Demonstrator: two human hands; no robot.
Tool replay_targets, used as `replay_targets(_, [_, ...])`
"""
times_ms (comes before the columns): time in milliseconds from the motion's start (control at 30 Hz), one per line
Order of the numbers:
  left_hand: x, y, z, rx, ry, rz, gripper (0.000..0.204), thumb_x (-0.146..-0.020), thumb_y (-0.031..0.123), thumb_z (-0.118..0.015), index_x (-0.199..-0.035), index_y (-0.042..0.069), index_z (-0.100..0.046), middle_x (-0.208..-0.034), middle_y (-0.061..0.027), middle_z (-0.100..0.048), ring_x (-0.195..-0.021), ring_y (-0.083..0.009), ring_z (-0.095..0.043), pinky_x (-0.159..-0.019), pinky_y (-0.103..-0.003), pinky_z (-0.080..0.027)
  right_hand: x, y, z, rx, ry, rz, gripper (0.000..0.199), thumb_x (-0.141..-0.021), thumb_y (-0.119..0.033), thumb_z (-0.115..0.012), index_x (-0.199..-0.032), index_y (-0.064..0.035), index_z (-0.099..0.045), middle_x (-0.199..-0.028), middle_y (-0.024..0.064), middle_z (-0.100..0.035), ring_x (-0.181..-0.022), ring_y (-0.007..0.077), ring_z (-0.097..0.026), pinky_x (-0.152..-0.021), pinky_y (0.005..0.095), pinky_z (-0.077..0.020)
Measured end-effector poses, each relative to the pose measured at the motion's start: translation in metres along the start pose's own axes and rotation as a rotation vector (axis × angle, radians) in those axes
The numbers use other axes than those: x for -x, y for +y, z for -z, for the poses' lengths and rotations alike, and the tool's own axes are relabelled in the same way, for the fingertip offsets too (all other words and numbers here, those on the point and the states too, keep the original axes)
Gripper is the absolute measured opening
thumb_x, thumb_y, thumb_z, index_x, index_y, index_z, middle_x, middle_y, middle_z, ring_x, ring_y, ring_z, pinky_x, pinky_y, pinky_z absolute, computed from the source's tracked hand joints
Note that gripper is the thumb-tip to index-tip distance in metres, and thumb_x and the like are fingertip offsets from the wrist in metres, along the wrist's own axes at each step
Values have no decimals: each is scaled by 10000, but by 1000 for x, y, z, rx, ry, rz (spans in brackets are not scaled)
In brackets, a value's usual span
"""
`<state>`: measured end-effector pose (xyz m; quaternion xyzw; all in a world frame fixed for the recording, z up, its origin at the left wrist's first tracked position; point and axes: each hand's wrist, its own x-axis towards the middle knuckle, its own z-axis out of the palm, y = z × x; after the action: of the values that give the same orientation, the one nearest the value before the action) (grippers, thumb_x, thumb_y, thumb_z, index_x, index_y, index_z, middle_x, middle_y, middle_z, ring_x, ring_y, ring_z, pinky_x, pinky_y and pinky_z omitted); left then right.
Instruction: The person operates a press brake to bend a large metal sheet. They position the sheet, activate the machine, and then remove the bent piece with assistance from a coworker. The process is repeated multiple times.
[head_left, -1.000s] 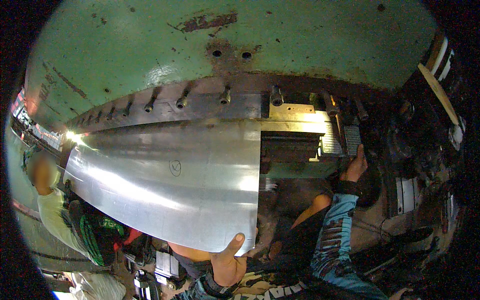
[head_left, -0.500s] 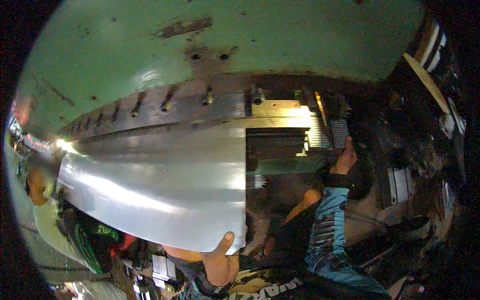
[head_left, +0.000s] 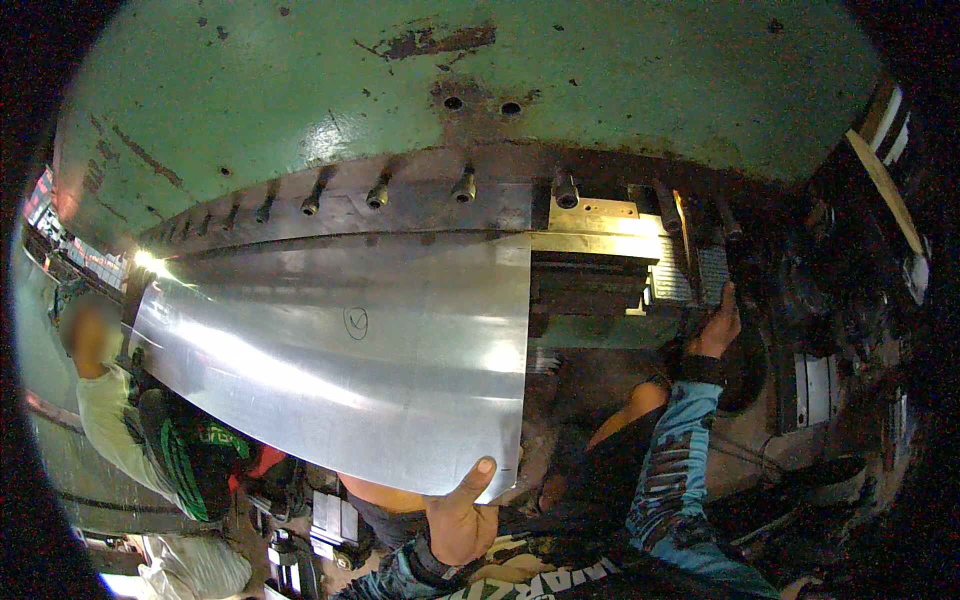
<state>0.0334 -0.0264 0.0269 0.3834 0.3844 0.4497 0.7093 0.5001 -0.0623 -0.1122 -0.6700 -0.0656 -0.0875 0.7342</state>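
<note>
A large, shiny metal sheet (head_left: 330, 330) lies with its far edge along the machine's long dark clamping bar (head_left: 400, 208). My left hand (head_left: 465, 522) grips the sheet's near right corner, thumb flat on top and the other fingers hidden below. A small circled pen mark (head_left: 355, 322) shows on the sheet's face. At the machine's right end, my right hand (head_left: 716, 325) touches or nearly touches a ribbed metal block (head_left: 714, 268). One digit points up along that block; the remaining fingers are lost in shadow.
The green machine body (head_left: 300, 90) rises at the back, above a row of bolts (head_left: 377, 198). Light falls on a bright metal block (head_left: 600, 222) right of the sheet. A co-worker (head_left: 115, 400) is beyond the sheet's left end. Metal pieces (head_left: 335, 525) lie on the floor below.
The whole scene has shifted right in the picture, and the co-worker at left shows more fully. My left hand keeps its hold on the sheet; my right hand stays beside the ribbed block.
</note>
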Motion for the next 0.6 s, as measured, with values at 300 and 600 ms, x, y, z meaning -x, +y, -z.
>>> replay_targets(300, [-1, -4, 3, 101, 14, 39, 628, -901, -1, -737, -1459, 27, -450, -1288, -197, -631, -1151, -359, -694, -1007, -481, -603, 17, -32, -12, -206, 140, -305, 382, -991, -394, -713, -1074, -21, -726, -963, 38, -718, -729, 147, -637, -627, 328, -512])
replay_targets(600, [3, 3, 1, -97, -24, -56, 495, -957, 5, -700, -1396, 218, -623, -1273, -159, -656, -1122, -330, -680, -1018, -442, -534, 10, -24, -9, -269, 63, -271, 287, -985, -371, -728, -1000, -84, -723, -848, -9, -680, -610, 103, -567, -522, 288, -440])
